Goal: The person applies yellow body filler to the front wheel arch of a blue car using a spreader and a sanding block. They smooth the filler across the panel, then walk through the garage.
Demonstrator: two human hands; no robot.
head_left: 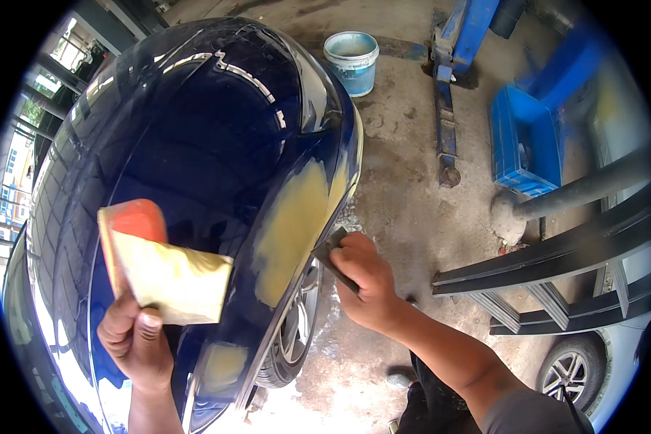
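Observation:
My left hand (137,336) grips a flat pale-yellow board or sheet (177,278) with a red-orange flat piece (141,217) behind it, raised above the dark blue car (173,130). Fingers of my right hand (362,282) close on a thin dark grey flat tool (327,253), held beside the car's side edge. A large dull yellow patch (289,231) of filler-like coating covers part of the bodywork near it, and a smaller patch (224,365) lies lower on the panel.
A bucket (351,69) stands behind the car. At right are a blue lift post (474,22) with its arm (445,130), a blue bin (521,145), dark slatted racks (528,267) and another car's wheel (571,372). The car's wheel (289,333) is below the patch.

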